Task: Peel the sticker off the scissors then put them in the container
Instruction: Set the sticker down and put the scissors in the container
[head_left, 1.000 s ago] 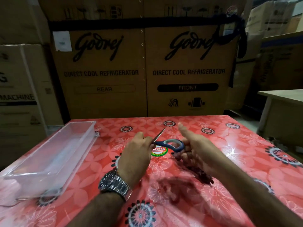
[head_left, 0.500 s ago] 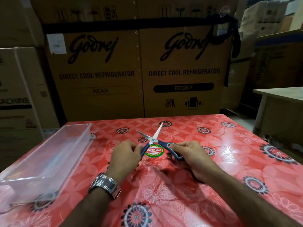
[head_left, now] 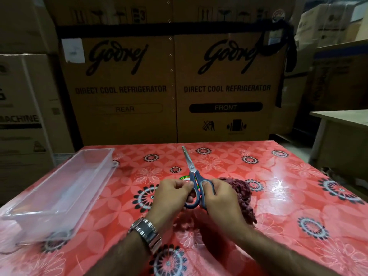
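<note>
A pair of blue-handled scissors (head_left: 191, 172) is held over the red flowered table (head_left: 278, 196), blades together and pointing away from me. My left hand (head_left: 171, 198) grips the left handle loop, its thumb near a round green, white and red sticker (head_left: 184, 178) that peeks out beside the handle. My right hand (head_left: 221, 198) holds the right handle loop. The clear plastic container (head_left: 59, 192) lies empty on the table to the left of my hands.
A dark maroon knitted cloth (head_left: 244, 193) lies under and right of my right hand. Large cardboard refrigerator boxes (head_left: 175, 86) stand right behind the table. A second, pale table (head_left: 342, 116) stands at the far right.
The scissors were open with blades spread half a second ago; the blades are closed now and point straight away. Both hands have shifted onto the handle loops, and the sticker is mostly covered.
</note>
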{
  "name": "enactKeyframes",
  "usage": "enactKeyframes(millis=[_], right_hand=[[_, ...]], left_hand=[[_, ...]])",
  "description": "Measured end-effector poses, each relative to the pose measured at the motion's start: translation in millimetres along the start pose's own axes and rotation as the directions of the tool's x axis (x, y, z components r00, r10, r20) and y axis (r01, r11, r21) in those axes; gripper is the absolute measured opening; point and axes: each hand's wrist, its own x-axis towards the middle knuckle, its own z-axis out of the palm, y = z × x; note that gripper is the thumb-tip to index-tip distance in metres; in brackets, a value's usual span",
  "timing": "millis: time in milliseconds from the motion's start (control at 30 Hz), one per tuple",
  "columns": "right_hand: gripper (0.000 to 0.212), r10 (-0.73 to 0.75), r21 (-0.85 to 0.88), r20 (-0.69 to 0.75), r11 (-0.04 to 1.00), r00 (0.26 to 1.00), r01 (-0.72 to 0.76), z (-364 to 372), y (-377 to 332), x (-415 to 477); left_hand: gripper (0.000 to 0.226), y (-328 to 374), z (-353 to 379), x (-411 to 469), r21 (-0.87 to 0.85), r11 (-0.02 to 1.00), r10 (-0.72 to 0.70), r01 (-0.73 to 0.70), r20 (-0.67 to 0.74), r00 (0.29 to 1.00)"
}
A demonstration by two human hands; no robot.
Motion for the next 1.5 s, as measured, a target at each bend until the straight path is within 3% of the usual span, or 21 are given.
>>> enactKeyframes(millis=[67,167,200,300,467,633,800,900,1100,1233,1400,1500], right_hand=[[0.039,-0.035,-0.067,0.017,0.997,0.999,0.036,-2,-2,1],[0.008,-0.223,-0.203,0.011,0.954,0.975,0.221,-5,-8,0],[0.018,-0.295,-0.270,0.007,0.919,0.955,0.286,-5,-7,0],[0.019,-0.416,-0.388,0.027,0.834,0.909,0.393,-5,-12,2],[0.024,-0.208,-0.495,0.159,0.829,0.965,0.260,-9,-28,5],[0.048,-0.016,-0.636,0.254,0.751,0.967,0.179,-9,-52,13],[0.045,0.092,-0.624,0.181,0.780,0.979,0.042,-7,-68,15],[0.043,0.097,-0.545,0.161,0.839,0.982,0.006,-3,-83,16],[0.047,0.040,-0.514,0.159,0.856,0.986,0.048,14,-138,24],[0.045,-0.003,-0.405,0.255,0.908,0.967,0.110,45,-182,23],[0.035,-0.050,-0.240,0.446,0.955,0.894,0.173,105,-223,0],[0.031,-0.071,-0.175,0.515,0.967,0.854,0.185,142,-234,-15]], left_hand=[[0.033,0,-3,1,0.003,1.000,0.001,-0.001,-0.008,1.000],[0.033,-3,-5,3,0.027,0.999,0.028,-0.027,-0.038,0.999],[0.034,-3,-5,3,0.036,0.999,0.040,-0.038,-0.046,0.998],[0.034,-3,-5,2,0.101,0.991,0.093,-0.088,-0.047,0.995],[0.028,0,-12,1,0.180,0.979,0.111,-0.099,-0.057,0.992],[0.027,2,-15,1,0.232,0.967,0.114,-0.103,-0.035,0.993],[0.038,10,-22,2,0.327,0.938,0.117,-0.113,0.008,0.993],[0.042,21,-35,0,0.363,0.919,0.188,-0.156,-0.054,0.981],[0.044,59,-96,-17,0.516,0.815,0.422,-0.263,-0.218,0.880],[0.032,56,-153,-53,0.664,0.716,0.580,-0.214,-0.396,0.712],[0.015,18,-207,-86,0.674,0.738,0.568,-0.029,-0.597,0.567],[0.015,-10,-231,-87,0.679,0.732,0.552,0.057,-0.639,0.536]])
